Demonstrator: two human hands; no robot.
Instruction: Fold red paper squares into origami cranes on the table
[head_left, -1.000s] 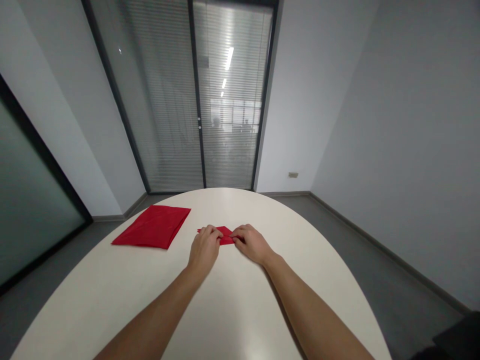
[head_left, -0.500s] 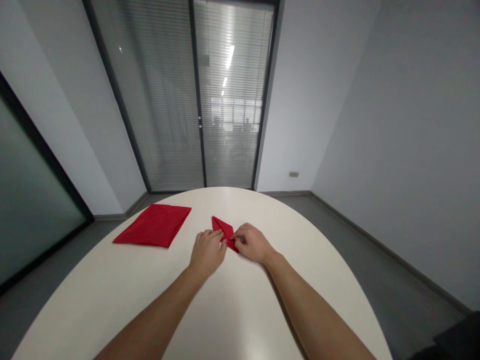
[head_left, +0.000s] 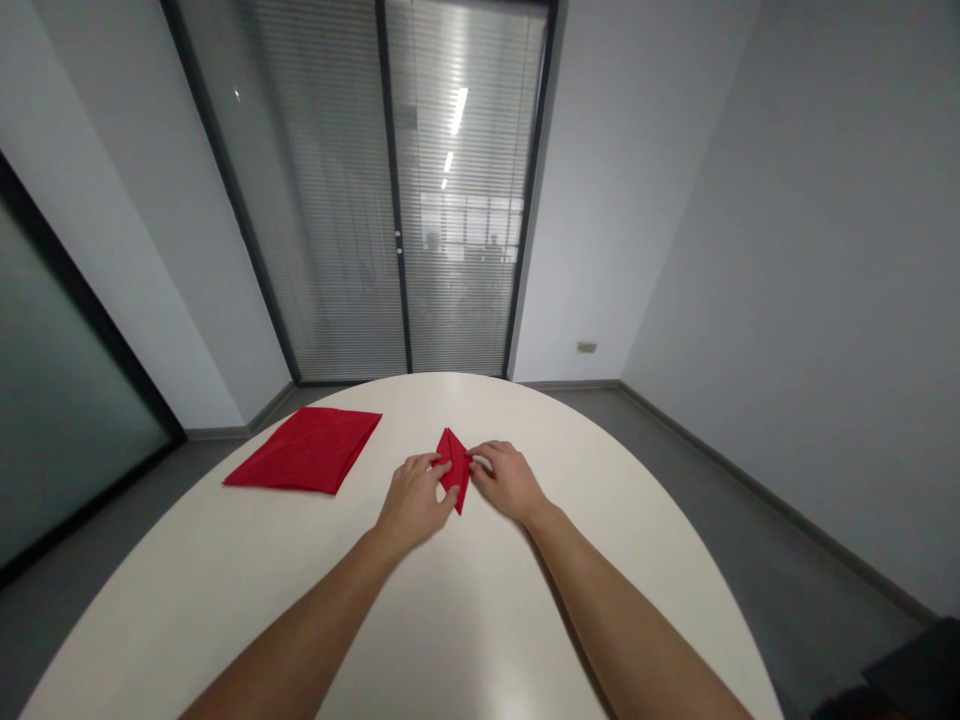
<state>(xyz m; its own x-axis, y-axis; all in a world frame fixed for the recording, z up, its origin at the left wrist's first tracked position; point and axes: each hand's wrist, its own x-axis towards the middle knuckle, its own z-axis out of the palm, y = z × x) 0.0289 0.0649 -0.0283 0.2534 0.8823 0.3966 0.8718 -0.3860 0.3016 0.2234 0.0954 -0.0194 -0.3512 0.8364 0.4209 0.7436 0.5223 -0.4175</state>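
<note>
A small piece of folded red paper point(head_left: 456, 475) lies on the table as a narrow diamond with a crease along it, one tip pointing away from me. My left hand point(head_left: 416, 497) holds its left side, with the index finger on top and the thumb near the lower tip. At the right corner, my right hand point(head_left: 506, 478) pinches the edge between thumb and fingertips. The fingers cover parts of both side edges. To the left, apart from both hands, lies a larger flat red folded sheet point(head_left: 307, 450), slightly wrinkled.
The pale round table point(head_left: 442, 610) curves away on both sides. Beyond its far edge are a glass partition with blinds point(head_left: 337, 230) and grey walls point(head_left: 810, 250). A dark object point(head_left: 919, 670) shows at the lower right corner.
The small folded paper has turned clockwise, so its far tip now points nearly straight away from me. My right hand has shifted slightly up to its right corner. The larger sheet stays put.
</note>
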